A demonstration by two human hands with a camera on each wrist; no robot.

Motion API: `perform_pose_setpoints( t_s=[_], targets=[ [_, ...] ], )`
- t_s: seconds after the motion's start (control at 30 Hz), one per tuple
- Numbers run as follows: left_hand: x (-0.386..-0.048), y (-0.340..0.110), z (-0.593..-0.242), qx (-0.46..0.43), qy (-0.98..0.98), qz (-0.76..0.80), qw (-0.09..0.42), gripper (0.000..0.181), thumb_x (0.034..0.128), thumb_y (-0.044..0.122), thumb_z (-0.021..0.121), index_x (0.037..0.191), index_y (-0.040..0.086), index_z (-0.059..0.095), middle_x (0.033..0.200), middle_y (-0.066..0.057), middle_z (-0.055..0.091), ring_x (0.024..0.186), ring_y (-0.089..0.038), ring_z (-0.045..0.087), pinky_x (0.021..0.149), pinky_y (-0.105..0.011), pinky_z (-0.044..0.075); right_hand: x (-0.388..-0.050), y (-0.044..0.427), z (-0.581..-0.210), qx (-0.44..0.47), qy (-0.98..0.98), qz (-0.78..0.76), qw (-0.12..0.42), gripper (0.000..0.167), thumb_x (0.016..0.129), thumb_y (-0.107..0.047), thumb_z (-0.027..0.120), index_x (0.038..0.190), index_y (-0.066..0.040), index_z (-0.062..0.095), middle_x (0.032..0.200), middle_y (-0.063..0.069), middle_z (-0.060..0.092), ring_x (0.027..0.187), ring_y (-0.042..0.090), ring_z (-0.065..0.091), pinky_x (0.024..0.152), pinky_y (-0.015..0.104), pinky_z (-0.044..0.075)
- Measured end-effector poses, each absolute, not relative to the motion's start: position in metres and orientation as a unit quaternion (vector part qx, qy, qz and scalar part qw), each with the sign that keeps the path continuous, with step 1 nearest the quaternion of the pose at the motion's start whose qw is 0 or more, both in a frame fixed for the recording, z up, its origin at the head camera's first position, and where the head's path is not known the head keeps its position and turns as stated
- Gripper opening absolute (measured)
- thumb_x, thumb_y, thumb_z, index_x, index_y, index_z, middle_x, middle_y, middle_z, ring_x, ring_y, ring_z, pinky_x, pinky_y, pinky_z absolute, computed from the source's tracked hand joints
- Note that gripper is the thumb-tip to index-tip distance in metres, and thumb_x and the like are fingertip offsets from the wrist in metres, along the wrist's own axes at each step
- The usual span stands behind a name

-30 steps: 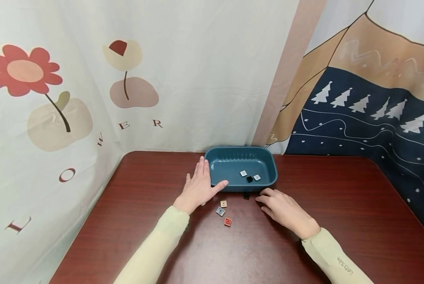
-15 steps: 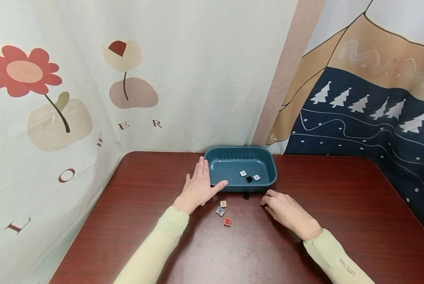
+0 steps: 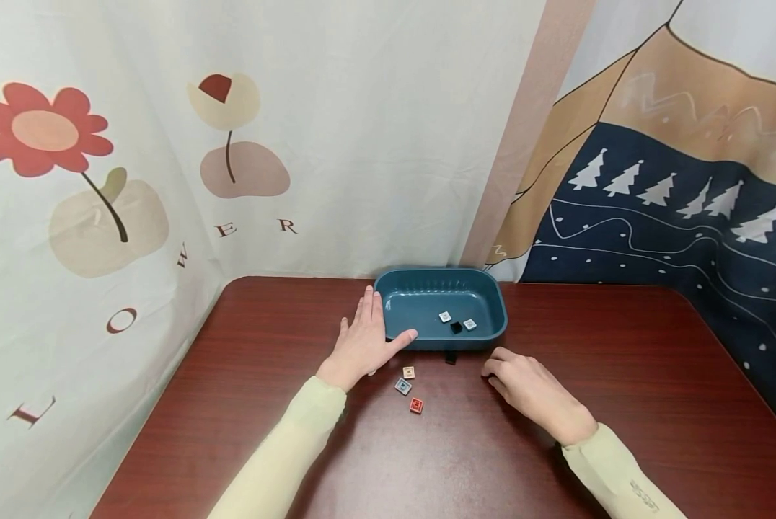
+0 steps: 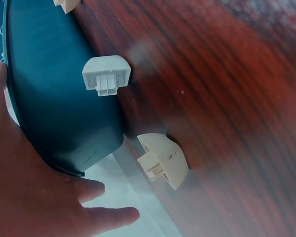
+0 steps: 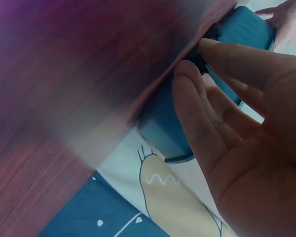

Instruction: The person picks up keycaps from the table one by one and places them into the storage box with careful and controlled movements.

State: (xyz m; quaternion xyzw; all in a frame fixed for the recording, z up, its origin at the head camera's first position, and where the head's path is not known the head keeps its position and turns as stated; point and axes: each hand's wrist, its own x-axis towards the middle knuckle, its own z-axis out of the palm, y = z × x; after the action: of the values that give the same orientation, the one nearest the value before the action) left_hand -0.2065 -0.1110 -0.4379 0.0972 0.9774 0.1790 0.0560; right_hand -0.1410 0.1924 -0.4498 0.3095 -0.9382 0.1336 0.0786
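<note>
My left hand [image 3: 362, 346] lies with straight fingers along the left end of the teal tray [image 3: 445, 344], its thumb spread over the front corner. Just off the tray's front right corner, my right hand [image 3: 534, 393] has thumb and fingers together. The right wrist view shows them pinching a small black piece [image 5: 200, 62], mostly covered by the fingertips; a second black piece [image 5: 213, 32] is beyond it. One black keycap [image 3: 451, 357] sits against the tray's front. Inside the tray are two white keycaps [image 3: 445, 317] [image 3: 469, 324] and a black one [image 3: 456, 327].
Between the hands, a beige keycap [image 3: 409, 373], a blue-grey keycap [image 3: 403, 386] and a red keycap [image 3: 417, 406] lie on the brown table [image 3: 284, 324]. The left wrist view shows a white keycap [image 4: 107, 74] and a cream keycap [image 4: 164, 159] near the tray. A printed curtain [image 3: 362, 144] hangs behind.
My right hand has shifted slightly right, away from the black keycap by the tray, and its fingertips have drawn together. My left hand and the tray have stayed put.
</note>
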Motion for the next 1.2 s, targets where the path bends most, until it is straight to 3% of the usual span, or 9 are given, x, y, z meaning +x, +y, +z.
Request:
perform_pose_setpoints(
  t_s=[0.4, 0.97, 1.2],
  targets=[
    [-0.206, -0.112, -0.437, 0.096, 0.977, 0.181, 0.054, 0.116, 0.0929, 0.082, 0.044, 0.165, 0.000, 0.004, 0.173, -0.014, -0.004, 0.159, -0.032, 0.009, 0.121, -0.064, 0.018, -0.138, 0.197, -0.443, 0.300, -0.931, 0.160, 0.136, 0.018, 0.083, -0.006, 0.087, 0.095, -0.015, 0.078, 0.094, -0.004, 0.063, 0.072, 0.008, 0.063, 0.066, 0.028, 0.057],
    [-0.208, -0.112, -0.441, 0.097, 0.977, 0.181, 0.051, 0.117, 0.0919, 0.084, 0.042, 0.165, 0.000, 0.003, 0.173, -0.014, -0.004, 0.159, -0.031, 0.008, 0.121, -0.064, 0.019, -0.140, 0.192, -0.432, 0.298, -0.906, 0.192, 0.232, 0.016, 0.085, -0.009, 0.085, 0.100, -0.010, 0.079, 0.099, 0.002, 0.065, 0.082, 0.013, 0.067, 0.070, 0.035, 0.059],
    [-0.207, -0.111, -0.440, 0.098, 0.977, 0.183, 0.051, 0.117, 0.0921, 0.083, 0.043, 0.165, 0.001, 0.003, 0.173, -0.014, -0.005, 0.159, -0.031, 0.008, 0.121, -0.064, 0.019, -0.140, 0.190, -0.427, 0.285, -0.897, 0.208, 0.265, 0.023, 0.084, -0.008, 0.086, 0.105, -0.009, 0.080, 0.101, 0.003, 0.067, 0.085, 0.015, 0.068, 0.071, 0.037, 0.061]
  ],
)
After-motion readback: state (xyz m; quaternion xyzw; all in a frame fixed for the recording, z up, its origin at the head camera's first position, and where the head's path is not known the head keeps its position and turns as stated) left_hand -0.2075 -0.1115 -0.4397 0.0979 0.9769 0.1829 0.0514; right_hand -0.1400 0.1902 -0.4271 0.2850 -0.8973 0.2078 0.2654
